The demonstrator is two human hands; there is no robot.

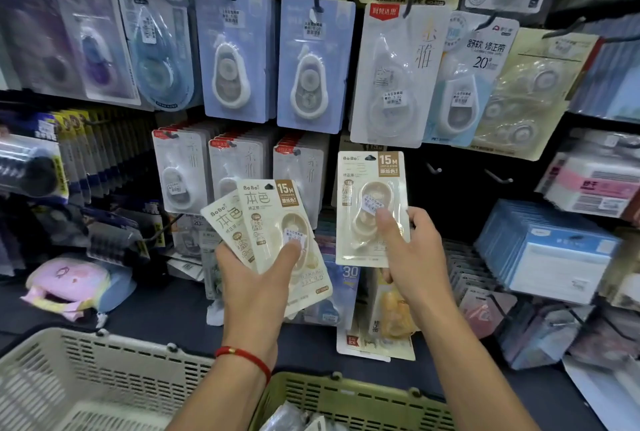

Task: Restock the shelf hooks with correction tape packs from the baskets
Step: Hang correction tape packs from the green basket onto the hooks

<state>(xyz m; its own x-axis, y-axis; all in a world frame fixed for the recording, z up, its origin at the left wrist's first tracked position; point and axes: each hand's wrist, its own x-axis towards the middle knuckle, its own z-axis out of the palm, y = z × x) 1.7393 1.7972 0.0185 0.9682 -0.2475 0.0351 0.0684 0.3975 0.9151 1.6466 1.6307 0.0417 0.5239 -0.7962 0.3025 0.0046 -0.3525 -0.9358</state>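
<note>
We note one cream correction tape pack (372, 207) held upright in the right hand (412, 250), thumb on its blister, grip pinching its lower edge, just left of two bare hooks (434, 168) on the dark panel. It is not yet hung. The left hand (258, 278) grips a fan of at least two matching packs (270, 223). Neighbouring hooks carry stock. Below, the green basket (349, 396) holds more wrapped goods; the beige basket (104, 368) shows no contents in view. We judge restocking mid-way.

Stationery shop: price-tagged packs (313, 63) on wall hooks (498, 176), shopping baskets (104, 361).
</note>
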